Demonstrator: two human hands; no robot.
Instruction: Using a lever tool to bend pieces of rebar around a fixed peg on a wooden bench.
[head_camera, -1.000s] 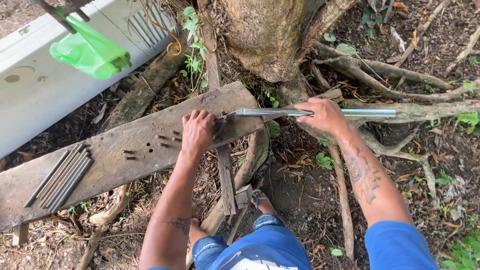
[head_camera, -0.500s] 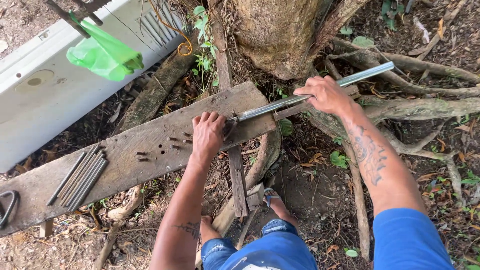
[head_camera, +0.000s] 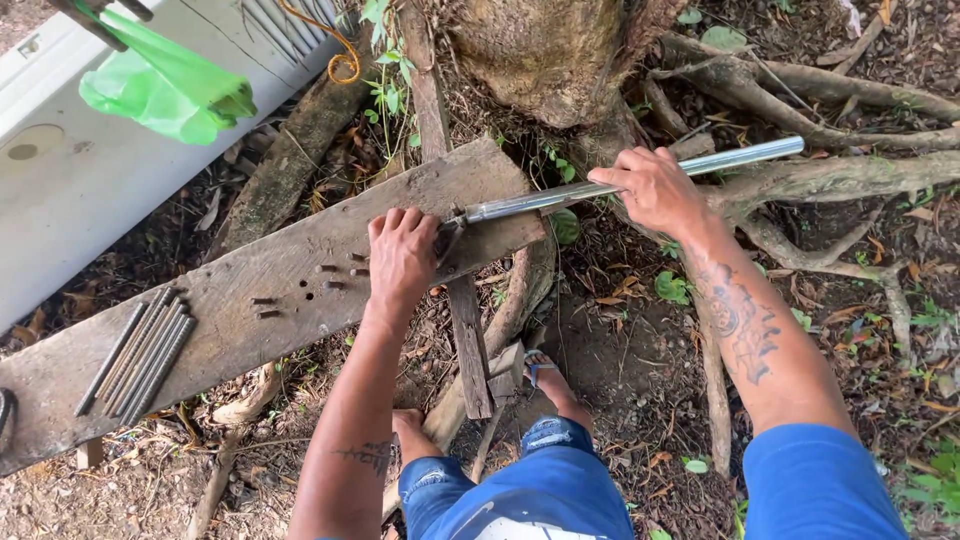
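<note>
metal pipe (head_camera: 640, 178) gripped in right hand (head_camera: 655, 190) fingers, left hand (head_camera: 402, 250) fingers pressing plank (head_camera: 250, 290)

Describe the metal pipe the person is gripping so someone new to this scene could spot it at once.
Find the weathered wooden plank lying across the ground before the tree trunk. From its right end, beside the left hand, a shiny metal pipe slants up to the right, gripped midway by the right hand. Unlike the bundled rods, it is single and thicker.

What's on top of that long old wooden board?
On the wooden board lie a bundle of grey metal rods and some short dark pegs. The left hand presses down beside the metal pipe end; whatever sits under that hand is hidden.
</note>
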